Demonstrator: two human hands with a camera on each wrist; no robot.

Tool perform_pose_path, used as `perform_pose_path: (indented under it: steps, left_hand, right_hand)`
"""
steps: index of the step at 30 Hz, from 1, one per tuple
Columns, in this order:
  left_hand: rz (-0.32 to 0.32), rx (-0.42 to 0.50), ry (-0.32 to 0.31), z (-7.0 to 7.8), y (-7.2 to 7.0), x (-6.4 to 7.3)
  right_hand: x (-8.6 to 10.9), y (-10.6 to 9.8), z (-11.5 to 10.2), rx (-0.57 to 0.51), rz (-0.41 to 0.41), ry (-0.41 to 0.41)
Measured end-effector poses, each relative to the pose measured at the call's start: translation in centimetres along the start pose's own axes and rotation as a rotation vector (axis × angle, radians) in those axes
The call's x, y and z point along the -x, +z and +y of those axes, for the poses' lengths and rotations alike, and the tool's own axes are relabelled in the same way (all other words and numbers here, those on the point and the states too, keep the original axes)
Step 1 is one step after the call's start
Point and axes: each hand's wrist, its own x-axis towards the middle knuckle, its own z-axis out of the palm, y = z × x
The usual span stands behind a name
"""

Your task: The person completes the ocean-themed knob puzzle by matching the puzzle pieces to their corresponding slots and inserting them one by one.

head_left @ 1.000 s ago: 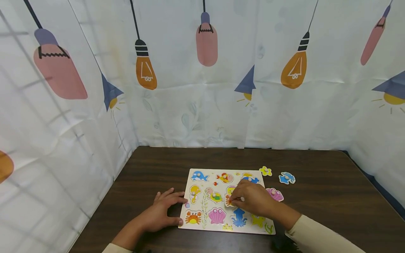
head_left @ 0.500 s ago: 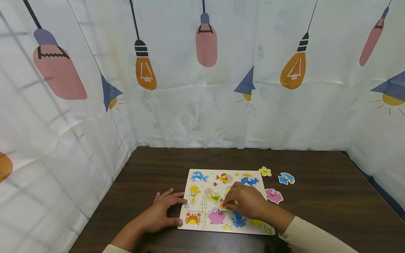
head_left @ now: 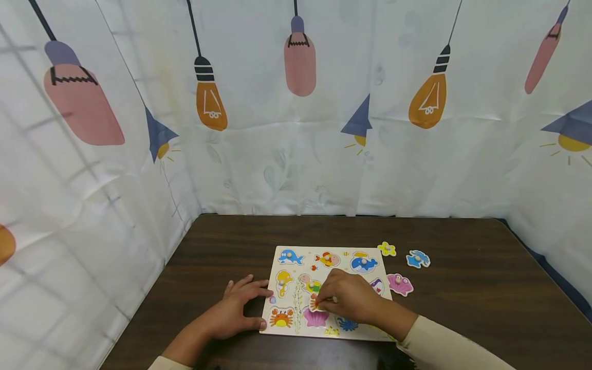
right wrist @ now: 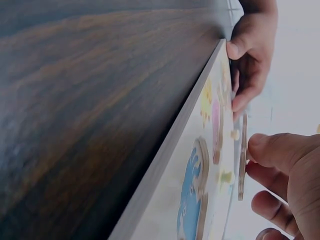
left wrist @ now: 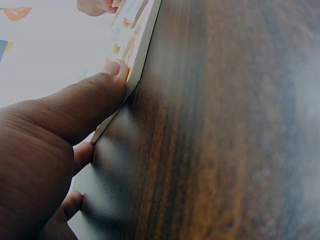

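A knobbed puzzle board (head_left: 308, 250) with sea-animal shapes lies on the table. My left hand (head_left: 238, 308) rests at its left edge, fingers spread, the thumb touching the front left corner. My right hand (head_left: 349, 297) pinches an orange crab puzzle piece (head_left: 313, 303) by its knob. In the right wrist view, that thin piece (right wrist: 243, 157) stands edge-on, apart from the board surface. It hovers between the turtle (head_left: 313, 285) and the pink shell (head_left: 315, 317). Another orange crab (head_left: 282, 317) shows at the board's lower left. The right hand hides part of the board's middle.
Three loose pieces lie to the right of the board: a yellow flower (head_left: 387, 249), a blue sea-animal piece (head_left: 418, 259) and a pink one (head_left: 400, 284). The dark wooden table (head_left: 467, 298) backs onto a patterned white curtain (head_left: 259, 169).
My right hand has moved left across the board with the crab piece, uncovering the blue whale and a shape at the board's right side. The left hand has stayed in place.
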Motion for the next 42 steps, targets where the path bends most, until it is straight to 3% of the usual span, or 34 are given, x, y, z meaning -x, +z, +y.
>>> perform_pose_path:
  steps: [16,27,42]
  left_hand:
    - [0.006,0.007,0.020,-0.1,0.0,0.0]
    - [0.001,0.020,0.019,0.0,-0.1,0.1]
    - [0.016,0.014,0.043,0.0,0.0,0.1]
  right_hand:
    - [-1.0,1.1,-1.3,0.024,-0.037,-0.037]
    - [-1.9,1.7,-2.2,0.030,-0.076,-0.007]
    - [-3.1,2.8,-3.1,0.060,-0.052,-0.071]
